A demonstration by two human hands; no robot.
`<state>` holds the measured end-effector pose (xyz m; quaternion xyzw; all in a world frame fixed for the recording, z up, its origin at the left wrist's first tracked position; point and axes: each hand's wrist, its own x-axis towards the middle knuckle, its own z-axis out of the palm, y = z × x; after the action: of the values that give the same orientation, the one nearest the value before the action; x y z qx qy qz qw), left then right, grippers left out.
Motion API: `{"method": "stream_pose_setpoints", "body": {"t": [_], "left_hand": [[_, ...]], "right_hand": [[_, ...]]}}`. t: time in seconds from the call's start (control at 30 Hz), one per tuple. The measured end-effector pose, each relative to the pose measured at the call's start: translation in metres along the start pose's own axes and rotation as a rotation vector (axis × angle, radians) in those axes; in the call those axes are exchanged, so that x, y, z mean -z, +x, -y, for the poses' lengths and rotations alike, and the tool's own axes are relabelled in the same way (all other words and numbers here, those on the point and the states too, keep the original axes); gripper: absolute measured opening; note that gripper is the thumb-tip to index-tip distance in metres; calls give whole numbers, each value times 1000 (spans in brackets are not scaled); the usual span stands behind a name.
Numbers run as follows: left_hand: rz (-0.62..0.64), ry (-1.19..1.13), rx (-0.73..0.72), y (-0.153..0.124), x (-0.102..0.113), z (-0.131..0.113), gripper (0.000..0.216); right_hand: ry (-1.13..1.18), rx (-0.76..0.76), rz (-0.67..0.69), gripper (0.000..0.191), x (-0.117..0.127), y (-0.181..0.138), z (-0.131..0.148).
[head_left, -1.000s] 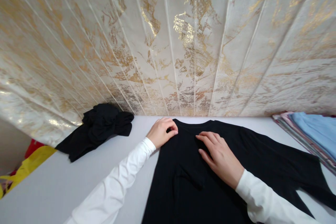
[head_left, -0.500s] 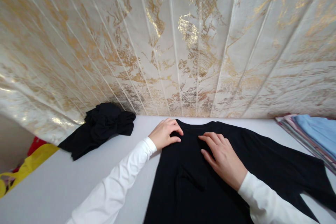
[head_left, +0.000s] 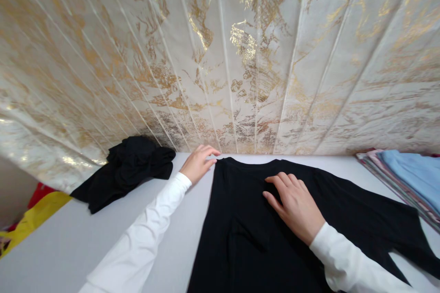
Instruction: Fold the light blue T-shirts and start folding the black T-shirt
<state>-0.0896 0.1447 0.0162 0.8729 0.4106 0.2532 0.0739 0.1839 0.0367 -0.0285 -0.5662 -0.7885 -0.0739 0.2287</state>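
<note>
A black long-sleeved shirt (head_left: 254,210) lies spread on the white table, its left part folded over with a straight left edge. My left hand (head_left: 198,163) is at the upper left corner of the shirt. Its thumb and forefinger are apart, the thumb tip right by the cloth. Over the upper middle of the shirt, below the neckline, is my right hand (head_left: 297,206), fingers loosely bent and apart with nothing between them. A sleeve of the shirt stretches out to the right.
A crumpled black garment (head_left: 129,169) lies at the table's back left. Folded clothes (head_left: 410,176), light blue on top, are stacked at the right. Yellow cloth (head_left: 39,217) shows at the left edge. A gold-patterned curtain (head_left: 237,64) hangs behind the white table (head_left: 113,238).
My left hand has moved left and slightly up, from on the shirt to its corner, where the cloth now reaches further left. My right hand has barely moved.
</note>
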Motion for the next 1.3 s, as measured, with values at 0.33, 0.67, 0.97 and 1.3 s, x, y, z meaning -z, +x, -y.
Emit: {"method": "stream_pose_setpoints", "body": {"t": [0.33,0.67,0.97,1.3], "left_hand": [[269,-3,-188,4,-13,-44,10],[53,133,-19,3,-8,-27,20],[66,91,13,5,7,6,16],[250,103,-10,20,-13,3,3]], "right_hand": [[114,-10,44,4,-1,3,-3],[119,-22,53,7,0,2,-2],[148,-64,45,11,3,3,-3],[531,-226,13,23,10,5,1]]}}
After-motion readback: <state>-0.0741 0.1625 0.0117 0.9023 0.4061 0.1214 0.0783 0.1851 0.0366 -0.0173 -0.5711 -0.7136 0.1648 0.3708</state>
